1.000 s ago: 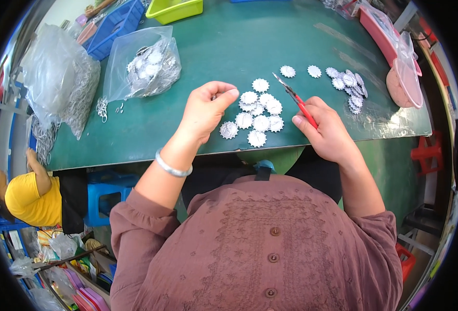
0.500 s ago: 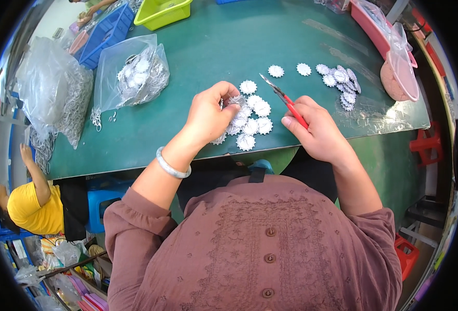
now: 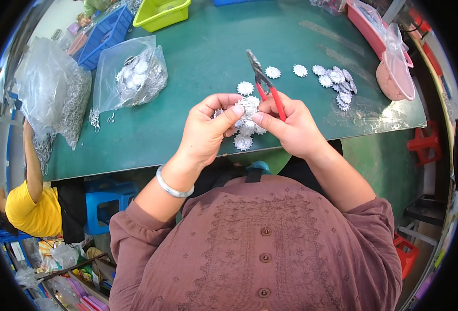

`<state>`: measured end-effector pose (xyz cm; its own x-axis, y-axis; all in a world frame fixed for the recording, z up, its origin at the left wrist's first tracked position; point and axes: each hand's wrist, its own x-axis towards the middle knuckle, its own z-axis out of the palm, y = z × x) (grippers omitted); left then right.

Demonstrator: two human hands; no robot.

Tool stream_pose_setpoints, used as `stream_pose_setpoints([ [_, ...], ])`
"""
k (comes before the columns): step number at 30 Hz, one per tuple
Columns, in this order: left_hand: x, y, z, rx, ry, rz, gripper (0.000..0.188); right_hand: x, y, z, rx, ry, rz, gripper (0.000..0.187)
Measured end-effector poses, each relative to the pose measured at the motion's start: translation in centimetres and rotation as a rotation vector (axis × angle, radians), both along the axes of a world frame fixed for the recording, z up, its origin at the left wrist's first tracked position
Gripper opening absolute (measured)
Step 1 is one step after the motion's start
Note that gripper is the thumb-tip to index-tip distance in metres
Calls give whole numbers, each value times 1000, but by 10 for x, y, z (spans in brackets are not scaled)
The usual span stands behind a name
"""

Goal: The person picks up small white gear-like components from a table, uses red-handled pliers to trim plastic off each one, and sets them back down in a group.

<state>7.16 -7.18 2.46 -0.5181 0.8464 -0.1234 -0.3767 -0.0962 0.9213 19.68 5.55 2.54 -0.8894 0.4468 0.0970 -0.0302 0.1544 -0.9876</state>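
My left hand (image 3: 204,128) is closed in a pinch on a silvery toothed-edge disc (image 3: 248,105), in front of my body above the green table. My right hand (image 3: 297,127) grips red-handled pliers (image 3: 273,93), whose dark jaws point up and away to the left. The right fingertips come up against the disc's right side; whether they hold it too I cannot tell. Beneath and around both hands lie several more such discs (image 3: 243,141), partly covered by the fingers. Single discs (image 3: 273,72) sit beyond the pliers.
A pile of discs (image 3: 337,78) lies to the right. At the left stand a clear bag of discs (image 3: 141,78) and a bag of metal rings (image 3: 73,109). Blue (image 3: 104,39) and lime baskets (image 3: 161,18) are at the far left, a pink tray (image 3: 366,28) far right. A co-worker in yellow (image 3: 34,210) is at left.
My two hands have come together over the discs. The pliers have swung more upright and moved left, and the left hand has turned, bringing its disc toward the right fingertips.
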Motion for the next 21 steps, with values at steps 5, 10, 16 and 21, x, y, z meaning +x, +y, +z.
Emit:
stream_pose_setpoints([
  [5,20,-2,-15,109,-163,144,12,1,-10,-3,-45,16,-9,15],
  [10,8,-10,-9,127,-49,122,5,19,6,9,466,10,44,15],
  [16,3,-18,-8,124,-20,97,8,35,9,17,676,-89,172,17],
  [21,6,-18,-7,146,-4,119,12,37,6,16,739,-133,174,17],
])
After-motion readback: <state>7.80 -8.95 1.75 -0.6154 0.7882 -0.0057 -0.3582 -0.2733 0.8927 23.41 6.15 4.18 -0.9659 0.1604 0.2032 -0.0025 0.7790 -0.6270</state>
